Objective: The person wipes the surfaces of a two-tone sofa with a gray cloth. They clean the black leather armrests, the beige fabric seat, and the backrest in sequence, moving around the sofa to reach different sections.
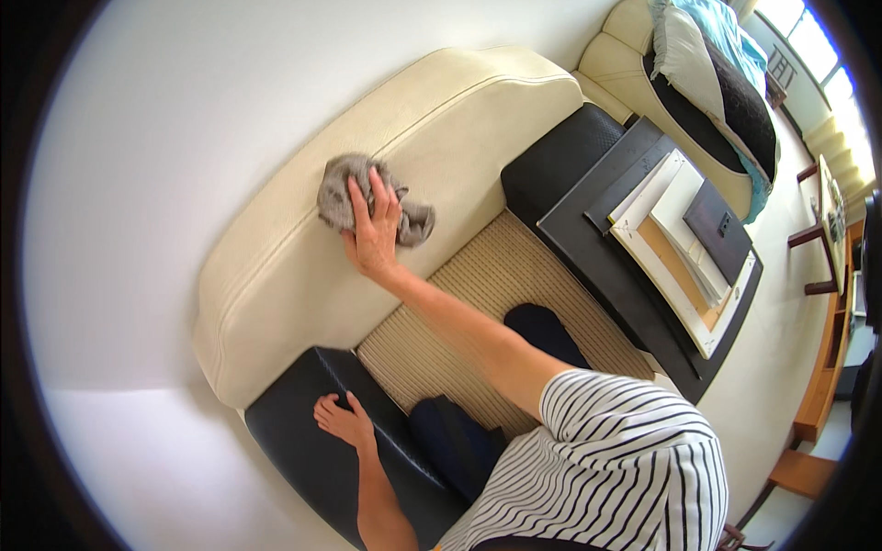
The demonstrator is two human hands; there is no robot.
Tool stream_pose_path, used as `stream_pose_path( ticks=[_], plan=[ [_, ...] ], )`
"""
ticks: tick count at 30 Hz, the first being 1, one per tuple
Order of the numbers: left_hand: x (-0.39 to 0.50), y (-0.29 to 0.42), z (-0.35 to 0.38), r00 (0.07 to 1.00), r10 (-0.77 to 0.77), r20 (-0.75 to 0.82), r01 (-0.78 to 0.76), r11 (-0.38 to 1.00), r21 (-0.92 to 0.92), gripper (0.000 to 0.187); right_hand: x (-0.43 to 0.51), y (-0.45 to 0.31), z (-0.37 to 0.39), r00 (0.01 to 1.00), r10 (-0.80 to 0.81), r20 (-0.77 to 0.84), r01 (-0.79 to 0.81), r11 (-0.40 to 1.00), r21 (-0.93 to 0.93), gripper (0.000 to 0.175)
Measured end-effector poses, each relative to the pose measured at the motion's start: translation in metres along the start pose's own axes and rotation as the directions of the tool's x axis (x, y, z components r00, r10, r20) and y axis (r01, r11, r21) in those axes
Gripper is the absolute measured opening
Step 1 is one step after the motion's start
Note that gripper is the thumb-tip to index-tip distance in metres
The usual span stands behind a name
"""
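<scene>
A crumpled grey-brown cloth [338,191] lies under my right hand [375,234], which presses it against the upper part of the cream sofa backrest [475,148]. The fingers are spread over the cloth, and part of it bunches out beside the wrist. My left hand [346,421] rests on the black sofa armrest [310,454] with its fingers loosely apart and nothing visible in it. Between the armrests is the ribbed beige seat [524,262], with my dark-clothed knees over it.
A black board [586,227] with stacked frames and panels [689,241] lies across the far black armrest [558,155]. Beyond it stands another cream sofa [613,55] with pillows and blue fabric. A white wall [172,138] runs behind the backrest. A low table [830,220] stands farther off.
</scene>
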State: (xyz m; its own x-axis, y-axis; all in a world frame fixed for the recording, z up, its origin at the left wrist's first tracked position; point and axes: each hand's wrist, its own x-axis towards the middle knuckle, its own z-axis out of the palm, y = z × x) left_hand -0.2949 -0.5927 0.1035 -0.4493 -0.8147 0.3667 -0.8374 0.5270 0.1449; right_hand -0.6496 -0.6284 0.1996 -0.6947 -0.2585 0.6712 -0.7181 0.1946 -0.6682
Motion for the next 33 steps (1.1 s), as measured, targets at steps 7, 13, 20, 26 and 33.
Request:
stream_pose_path(
  ticks=[7, 13, 20, 26, 33],
  plan=[
    [0.000, -0.002, 0.005, 1.000, 0.006, 0.023, -0.007, 0.999, 0.048, 0.039, 0.112, 0.140, -0.055, 0.800, 0.391, -0.455, -0.426, 0.905, 0.028, 0.075],
    [-0.001, -0.005, 0.010, 0.999, -0.010, 0.049, 0.004, 0.992, 0.123, 0.048, 0.190, 0.274, -0.102, 0.579, 0.529, -0.621, -0.635, 0.770, 0.064, 0.064],
    [0.001, 0.003, 0.008, 0.997, 0.020, 0.069, -0.035, 0.972, 0.231, 0.045, 0.243, 0.434, -0.186, 0.328, 0.715, -0.618, -0.855, 0.502, 0.126, 0.056],
    [0.004, 0.004, 0.008, 0.996, 0.009, 0.091, -0.033, 0.962, 0.272, 0.046, 0.218, 0.464, -0.186, 0.465, 0.599, -0.652, -0.746, 0.661, 0.075, 0.060],
    [0.002, 0.007, 0.005, 0.997, 0.002, 0.072, -0.017, 0.978, 0.206, 0.045, 0.123, 0.353, -0.094, 0.529, 0.531, -0.662, -0.729, 0.683, -0.035, 0.059]
  ],
)
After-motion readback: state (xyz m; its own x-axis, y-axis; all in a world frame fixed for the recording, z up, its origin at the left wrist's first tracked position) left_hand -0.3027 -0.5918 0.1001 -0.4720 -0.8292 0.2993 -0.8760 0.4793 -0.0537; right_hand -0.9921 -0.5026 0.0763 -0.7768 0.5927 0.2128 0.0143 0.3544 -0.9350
